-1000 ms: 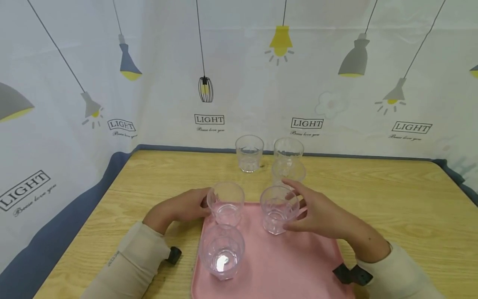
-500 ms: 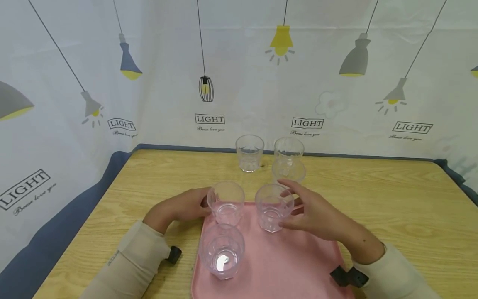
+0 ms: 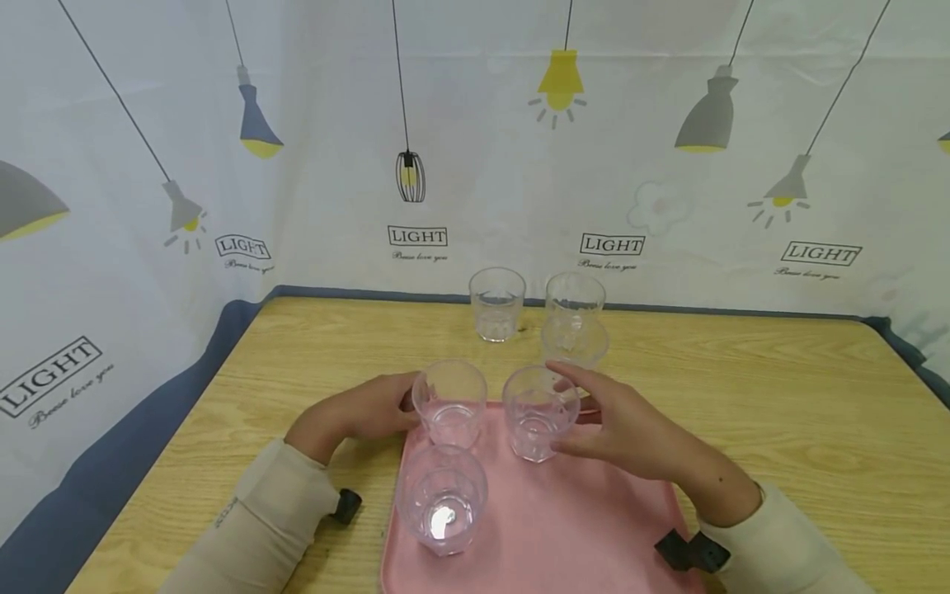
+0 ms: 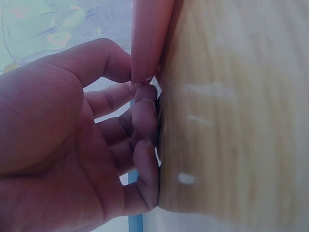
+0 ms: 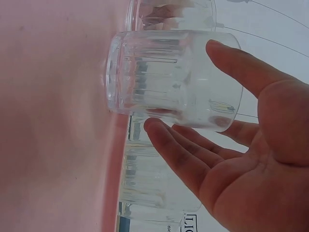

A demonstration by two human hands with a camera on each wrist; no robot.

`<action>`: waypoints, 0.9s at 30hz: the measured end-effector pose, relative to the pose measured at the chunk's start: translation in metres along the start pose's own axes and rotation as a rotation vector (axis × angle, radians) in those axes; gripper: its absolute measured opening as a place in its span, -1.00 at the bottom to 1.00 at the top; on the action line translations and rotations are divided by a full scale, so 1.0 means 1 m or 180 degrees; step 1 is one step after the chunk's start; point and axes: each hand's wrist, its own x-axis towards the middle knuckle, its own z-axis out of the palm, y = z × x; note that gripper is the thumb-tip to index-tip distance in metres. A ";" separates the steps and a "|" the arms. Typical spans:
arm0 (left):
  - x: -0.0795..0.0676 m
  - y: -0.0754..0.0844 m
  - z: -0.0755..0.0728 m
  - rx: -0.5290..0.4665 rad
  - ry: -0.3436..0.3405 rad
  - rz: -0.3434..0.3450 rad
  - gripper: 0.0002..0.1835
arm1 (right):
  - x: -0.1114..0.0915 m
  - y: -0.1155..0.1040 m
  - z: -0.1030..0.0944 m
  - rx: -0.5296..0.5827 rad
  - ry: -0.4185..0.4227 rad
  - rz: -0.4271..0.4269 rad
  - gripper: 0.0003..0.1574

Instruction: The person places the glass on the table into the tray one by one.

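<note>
On the pink tray (image 3: 579,528) stands a clear plastic cup (image 3: 536,427) near its far edge. My right hand (image 3: 631,431) holds this cup from the right side; in the right wrist view the thumb lies near the rim and the fingers curve round the other side. At the tray's far left corner my left hand (image 3: 374,406) grips the tray edge. The left wrist view has the thumb against the tray's side (image 4: 148,43) and curled fingertips by the tabletop. Two more clear cups stand on the tray's left side, a far one (image 3: 450,425) and a near one (image 3: 443,516).
Beyond the tray, a clear cup (image 3: 497,307) stands upright on the wooden table (image 3: 801,412). To its right are more clear cups (image 3: 575,297), one overlapping another in view. A white cloth (image 3: 505,165) printed with lamps hangs behind the table.
The right hand and its cup have shifted a little to the left along the tray, closer to the far left cup. The left hand has stayed in place.
</note>
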 end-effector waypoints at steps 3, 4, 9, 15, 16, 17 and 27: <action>0.000 0.000 0.000 -0.0020 -0.0008 -0.0002 -0.72 | 0.000 0.000 -0.001 -0.0004 -0.0036 -0.0008 0.13; 0.000 0.000 0.000 -0.0023 -0.0006 -0.0002 -0.70 | 0.000 -0.001 -0.001 -0.0012 -0.0046 0.0000 0.14; 0.000 0.000 0.000 -0.0015 0.0012 0.0018 -0.64 | -0.002 -0.003 -0.005 -0.0065 -0.0088 -0.0045 0.19; -0.002 0.003 -0.001 -0.0030 0.0012 0.0042 -0.66 | -0.005 -0.005 -0.013 -0.0183 -0.0021 -0.0014 0.15; -0.002 0.004 -0.001 -0.0034 0.0013 0.0044 -0.66 | -0.006 -0.005 -0.014 -0.0196 -0.0001 -0.0003 0.14; -0.002 0.004 -0.002 -0.0026 0.0011 0.0055 -0.66 | -0.006 -0.006 -0.015 -0.0195 0.0016 0.0010 0.13; -0.002 0.004 -0.003 0.0045 0.0010 0.0100 -0.70 | -0.008 -0.009 -0.020 -0.0266 0.0221 -0.0146 -0.05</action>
